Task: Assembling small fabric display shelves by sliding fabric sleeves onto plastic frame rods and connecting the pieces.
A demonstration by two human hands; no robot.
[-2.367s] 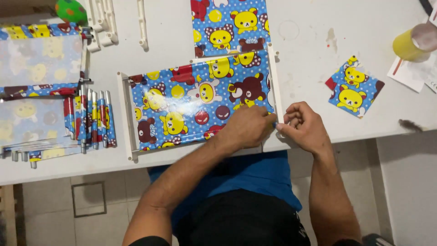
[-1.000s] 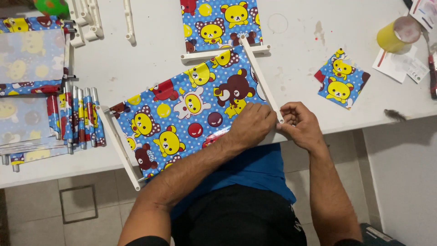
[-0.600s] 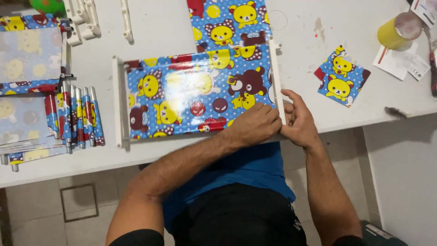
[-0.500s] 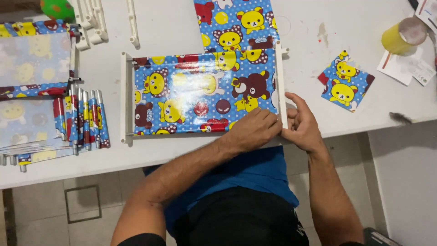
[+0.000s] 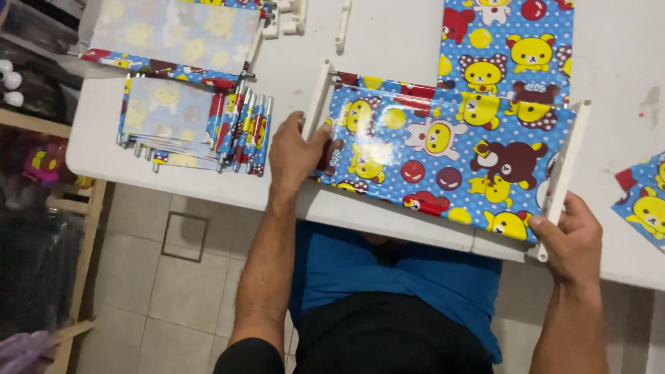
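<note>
A blue plastic sheet printed with yellow and brown bears point(image 5: 443, 156) lies stretched on the white table point(image 5: 388, 41), with a white plastic bar along each short end. My left hand point(image 5: 294, 152) grips the left bar point(image 5: 317, 104) near its lower end. My right hand point(image 5: 573, 235) holds the lower end of the right bar point(image 5: 564, 170) at the table's front edge. The sheet is pulled flat between the two bars.
Another bear-printed sheet point(image 5: 509, 45) lies behind. A stack of finished printed panels with rods point(image 5: 201, 128) sits at the left, a larger one point(image 5: 173, 31) behind it. Loose white bars point(image 5: 343, 24) lie at the back. A small printed piece point(image 5: 644, 204) is at right.
My left hand has moved from the right bar across to the left bar. The view has shifted left and closer. My right hand stays on the right bar.
</note>
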